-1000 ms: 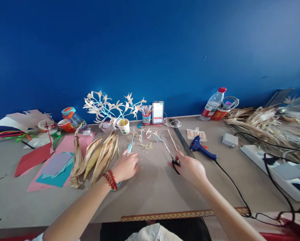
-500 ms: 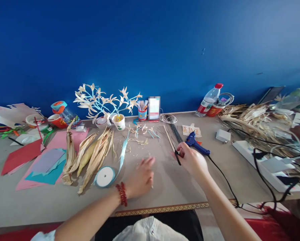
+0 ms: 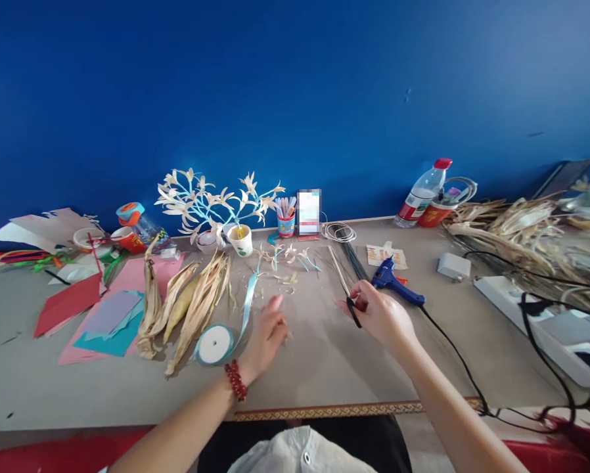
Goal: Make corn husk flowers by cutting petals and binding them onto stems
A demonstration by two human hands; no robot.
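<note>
My right hand [image 3: 384, 318] is closed around the black handles of a pair of scissors [image 3: 354, 313], whose blades are hard to make out. Just beyond it lie pale thin sticks [image 3: 338, 268] and a bundle of dark wires [image 3: 355, 261]. Over the table, my left hand [image 3: 265, 335] has its fingers loosely apart, slightly blurred, with nothing visible in them. Beside it is a roll of light blue ribbon [image 3: 215, 344], its loose end [image 3: 248, 295] running away from me. Small husk flowers [image 3: 291, 252] and scraps lie past my left hand.
Dried corn husks [image 3: 204, 299] and coloured papers [image 3: 110, 328] are on the left. Husk flower branches stand in a paper cup [image 3: 240, 240] near a phone [image 3: 309, 213]. A blue glue gun [image 3: 396, 282], a power strip [image 3: 536, 328] with cables and a bottle [image 3: 420, 197] occupy the right.
My left hand has drawn a little to the left, toward the ribbon roll. The right hand keeps its hold on the scissors. The whole view has turned slightly left.
</note>
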